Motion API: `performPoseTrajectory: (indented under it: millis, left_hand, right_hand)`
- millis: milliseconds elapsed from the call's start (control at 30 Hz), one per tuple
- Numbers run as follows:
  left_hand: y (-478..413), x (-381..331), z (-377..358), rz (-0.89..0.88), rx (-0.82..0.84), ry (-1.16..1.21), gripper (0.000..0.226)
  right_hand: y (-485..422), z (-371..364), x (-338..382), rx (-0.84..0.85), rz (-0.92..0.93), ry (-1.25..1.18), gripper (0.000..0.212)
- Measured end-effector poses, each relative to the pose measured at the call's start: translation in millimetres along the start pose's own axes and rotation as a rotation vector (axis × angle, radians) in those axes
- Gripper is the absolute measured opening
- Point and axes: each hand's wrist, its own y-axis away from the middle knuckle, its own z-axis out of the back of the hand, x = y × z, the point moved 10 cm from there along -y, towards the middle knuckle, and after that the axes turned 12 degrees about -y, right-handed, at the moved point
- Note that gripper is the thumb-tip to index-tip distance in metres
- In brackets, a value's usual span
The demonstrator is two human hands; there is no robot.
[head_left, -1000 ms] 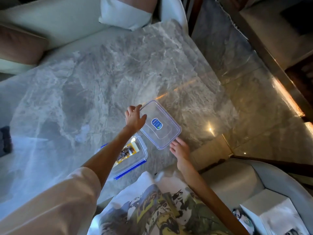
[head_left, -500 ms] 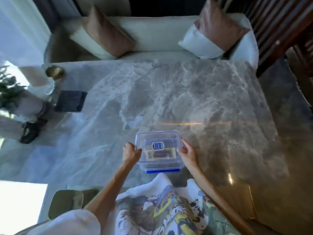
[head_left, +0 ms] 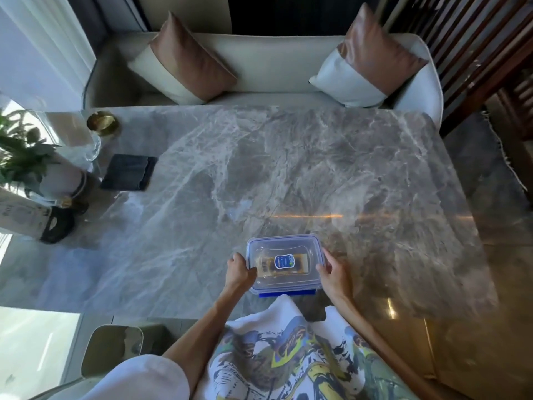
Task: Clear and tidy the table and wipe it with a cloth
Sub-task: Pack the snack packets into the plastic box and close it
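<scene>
A clear plastic food box (head_left: 284, 265) with blue clips and a blue label on its lid sits on the grey marble table (head_left: 288, 174) near the front edge. Its lid is on top, and a yellow-brown packet shows through it. My left hand (head_left: 239, 269) grips the box's left side with curled fingers. My right hand (head_left: 331, 271) presses against its right side. A dark folded cloth (head_left: 128, 172) lies on the table at the far left.
A brass bowl (head_left: 102, 124), a clear glass (head_left: 90, 145) and a potted plant (head_left: 23, 157) stand at the table's left end. A white sofa (head_left: 274, 64) with two cushions runs behind the table. A chair seat (head_left: 115, 347) is at my lower left.
One second ago the lid lay beside the open box under my hands. It now sits on the box, and both hands hold the box's sides. My view swung left to face the sofa.
</scene>
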Motion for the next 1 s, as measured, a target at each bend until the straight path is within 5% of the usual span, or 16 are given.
performPoseTrajectory:
  millis: [300,433,533,667,900,1000]
  left_hand:
    - [3.8,6.1,-8.7,0.029,0.042,0.001,0.025]
    - [-0.6,-6.3,-9.1,-0.03,0.034,-0.129,0.042]
    - [-4.2,-26.1,-9.5,-0.12,0.013,-0.329,0.066]
    - [-17.7,-57.9,-1.2,-0.259,-0.037,-0.473,0.064]
    - [-48.8,-92.4,-25.0,-0.369,0.388,-0.528,0.055]
    - [-56.3,-98.4,-21.1,-0.404,0.359,-0.596,0.054]
  right_hand:
    - [-2.8,-3.2,-13.4,-0.013,-0.08,0.057,0.05]
    - [-3.2,-7.6,19.2,-0.039,0.092,0.545,0.065]
    - [4.7,-43.2,47.5,0.153,0.347,0.743,0.087]
    - [5.2,-63.9,32.4,0.359,0.259,0.804,0.087]
    - [2.0,-66.8,31.7,0.336,0.197,0.829,0.088]
    - [1.9,-67.2,30.5,0.341,0.188,0.833,0.09]
